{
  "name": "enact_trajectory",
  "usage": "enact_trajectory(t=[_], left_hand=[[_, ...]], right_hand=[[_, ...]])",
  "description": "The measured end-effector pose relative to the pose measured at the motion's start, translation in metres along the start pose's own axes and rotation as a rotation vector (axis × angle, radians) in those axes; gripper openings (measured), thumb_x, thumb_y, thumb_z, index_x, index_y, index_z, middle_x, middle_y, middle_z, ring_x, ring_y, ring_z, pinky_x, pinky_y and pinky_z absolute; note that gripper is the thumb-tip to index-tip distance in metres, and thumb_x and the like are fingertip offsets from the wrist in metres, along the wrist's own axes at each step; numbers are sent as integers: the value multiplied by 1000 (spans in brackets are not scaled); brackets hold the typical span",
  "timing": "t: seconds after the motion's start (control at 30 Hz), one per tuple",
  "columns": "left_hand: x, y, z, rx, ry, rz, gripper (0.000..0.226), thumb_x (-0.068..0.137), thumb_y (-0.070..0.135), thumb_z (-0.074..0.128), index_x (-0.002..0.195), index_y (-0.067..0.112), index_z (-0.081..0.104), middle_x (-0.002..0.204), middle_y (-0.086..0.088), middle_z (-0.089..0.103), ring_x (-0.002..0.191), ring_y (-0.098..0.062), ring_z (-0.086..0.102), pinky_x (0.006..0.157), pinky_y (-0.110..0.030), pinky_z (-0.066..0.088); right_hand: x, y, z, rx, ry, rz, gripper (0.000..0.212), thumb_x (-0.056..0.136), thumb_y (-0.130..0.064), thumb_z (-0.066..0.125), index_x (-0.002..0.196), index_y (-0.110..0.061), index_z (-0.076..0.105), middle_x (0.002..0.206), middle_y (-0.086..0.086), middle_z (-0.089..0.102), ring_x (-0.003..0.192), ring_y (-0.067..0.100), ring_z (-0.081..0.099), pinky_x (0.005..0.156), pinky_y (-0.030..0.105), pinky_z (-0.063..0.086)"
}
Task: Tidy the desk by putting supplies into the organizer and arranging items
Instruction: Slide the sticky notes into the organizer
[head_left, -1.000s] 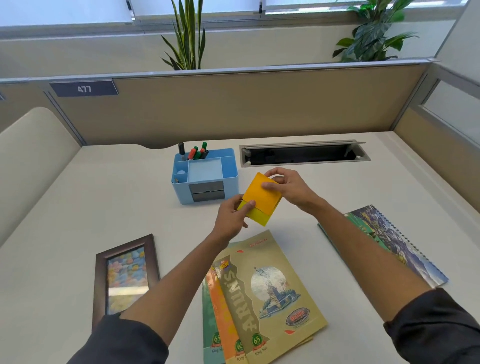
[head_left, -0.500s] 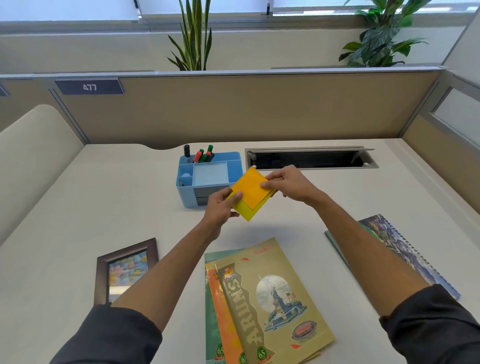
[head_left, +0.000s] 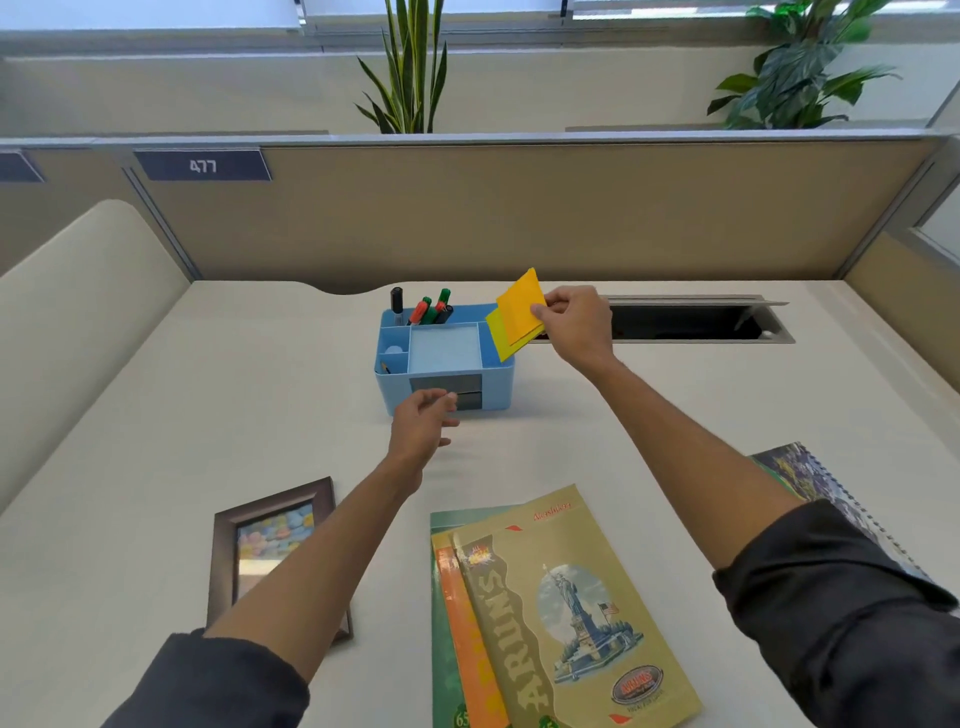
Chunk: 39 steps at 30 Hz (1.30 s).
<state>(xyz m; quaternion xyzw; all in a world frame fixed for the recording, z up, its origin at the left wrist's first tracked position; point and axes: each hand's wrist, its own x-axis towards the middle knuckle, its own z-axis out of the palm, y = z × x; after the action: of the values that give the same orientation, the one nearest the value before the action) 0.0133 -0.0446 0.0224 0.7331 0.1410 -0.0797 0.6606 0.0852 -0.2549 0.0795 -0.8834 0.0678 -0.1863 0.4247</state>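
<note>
Right grip (head_left: 574, 327) pinches orange-yellow sticky pads (head_left: 517, 317), tilted, above blue organizer (head_left: 498, 382).

Right hand (head_left: 574, 327) raised, grip pinched closed (thumb over fingers), left hand (head_left: 420, 427) loosely open, forearms extended.

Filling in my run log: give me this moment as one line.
step: stowing sticky notes | right hand: holds sticky notes over blue organizer right edge | left hand: empty, open, near organizer front

Orange-yellow sticky notes (head_left: 517, 314), blue organizer (head_left: 445, 371)
</note>
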Motion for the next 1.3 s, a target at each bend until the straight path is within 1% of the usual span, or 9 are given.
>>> enact_trajectory(t=[0.27,0.4,0.5,0.73,0.87,1.0,1.07,1.13,1.3], left_hand=[[2,-9,-10,8,11,9,16,97,24,53,108,15,61,108,-7,66,94,-20,65,74,-30,52],[3,-11,-12,20,25,3,18,97,23,52,110,14,61,110,-7,64,96,-21,65,74,-30,51],[2,-12,-12,27,36,3,17,98,21,50,109,15,60,110,-6,64,97,-22,64,75,-30,51],[3,-18,-22,-13,85,6,16,97,19,51,108,13,62,107,-8,66,95,-22,65,76,-31,52],[6,-19,-30,78,213,65,19,94,18,55,113,14,60,112,-8,65,90,-17,63,85,-38,53],[12,-10,-37,157,344,138,37,93,16,58,129,16,50,120,-5,58,100,-19,56,70,-24,47],[19,-7,-41,285,378,212,47,94,17,58,138,20,43,133,-5,52,111,-20,53,84,-31,52],[26,-6,-43,483,366,295,50,97,19,52,145,22,38,149,-3,39,131,-23,43,104,-41,43],[41,-20,-47,867,205,445,49,102,19,36,150,12,27,160,-3,21,146,-22,20,117,-43,26]], right_hand=[[9,1,32,-235,-99,-2,16,80,-19,66,78,-5,71,73,10,68,70,27,65,67,41,58],[5,4,38,-302,-123,20,33,81,-42,70,89,-11,71,81,3,69,78,23,64,62,29,45],[2,3,36,-387,-87,20,46,83,-58,62,92,-14,71,83,2,70,78,24,64,62,29,41],[-7,11,23,-359,-151,13,30,86,-41,61,100,-17,71,93,1,73,87,24,66,72,31,51],[-21,19,19,-321,-278,-53,36,86,-40,64,115,-20,67,101,-3,72,92,18,66,80,33,53],[-38,32,25,-344,-372,-122,41,86,-42,67,123,-25,60,110,-1,70,92,15,67,83,35,55],[-45,37,30,-364,-363,-155,39,88,-42,65,123,-25,59,111,1,71,91,16,68,80,33,54],[-51,40,35,-385,-310,-195,35,91,-41,62,121,-23,61,110,2,72,91,18,69,78,32,53],[-66,46,52,-473,-152,-360,39,94,-32,60,127,-12,62,130,10,63,103,28,68,73,38,58]])
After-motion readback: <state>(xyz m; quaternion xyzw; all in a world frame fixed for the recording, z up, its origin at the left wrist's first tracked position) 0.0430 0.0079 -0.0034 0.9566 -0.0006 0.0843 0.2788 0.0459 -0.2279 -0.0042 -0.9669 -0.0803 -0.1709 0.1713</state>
